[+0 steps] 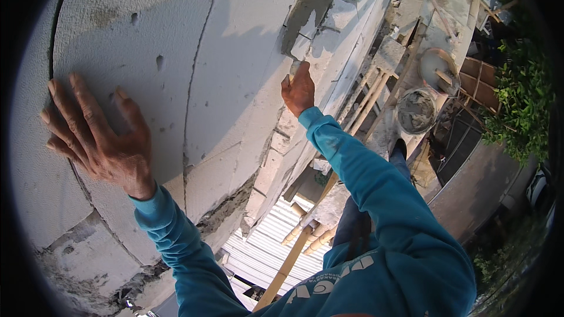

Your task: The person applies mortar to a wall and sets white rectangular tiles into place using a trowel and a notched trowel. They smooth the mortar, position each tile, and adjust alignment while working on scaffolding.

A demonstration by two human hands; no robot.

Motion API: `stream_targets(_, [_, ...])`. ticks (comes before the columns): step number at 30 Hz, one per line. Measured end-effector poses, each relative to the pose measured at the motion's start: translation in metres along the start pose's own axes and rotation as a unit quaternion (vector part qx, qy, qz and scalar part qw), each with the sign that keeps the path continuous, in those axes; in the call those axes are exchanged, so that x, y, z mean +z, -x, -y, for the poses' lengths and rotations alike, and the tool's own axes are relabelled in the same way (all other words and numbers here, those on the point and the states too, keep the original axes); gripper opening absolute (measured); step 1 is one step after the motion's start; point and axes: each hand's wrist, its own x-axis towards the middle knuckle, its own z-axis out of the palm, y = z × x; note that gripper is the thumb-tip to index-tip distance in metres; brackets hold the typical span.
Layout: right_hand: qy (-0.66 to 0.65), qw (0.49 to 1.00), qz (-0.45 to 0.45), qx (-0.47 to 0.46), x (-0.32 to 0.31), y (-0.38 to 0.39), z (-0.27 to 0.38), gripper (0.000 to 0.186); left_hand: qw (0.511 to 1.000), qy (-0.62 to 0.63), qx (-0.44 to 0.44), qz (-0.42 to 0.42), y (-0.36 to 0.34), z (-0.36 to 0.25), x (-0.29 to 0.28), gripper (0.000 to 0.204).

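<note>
My left hand (106, 135) lies against a wall of large pale blocks (135, 41), its fingers spread over a block face and reaching across a joint. It holds nothing. Farther right, my right hand (299, 89) is closed around a small tool with a pale handle (294, 68); its working end cannot be made out. Just beyond that hand, a strip of grey mortar (317, 3) coats the wall's edge face, with ragged borders and bare pale block beside it.
To the right runs a scaffold of planks and bamboo poles (370, 100). On it stand a bucket of grey mortar (416, 111) and a second round container (437, 67) with a stick-like handle in it. Corrugated roofing (270, 258) lies below. Green foliage (523, 100) fills the far right.
</note>
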Motion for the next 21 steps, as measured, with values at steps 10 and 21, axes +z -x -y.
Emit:
stream_targets(10, [0.015,0.996,0.078,0.036,-0.023,0.115,0.010,0.038,0.997,0.081,0.014,-0.009,-0.007,-0.007,-0.002,0.052])
stream_targets(21, [0.472,0.838,0.061,0.266,-0.414,0.155,-0.203,0.047,0.633,0.566,-0.217,0.481,0.205,-0.245,-0.117,0.053])
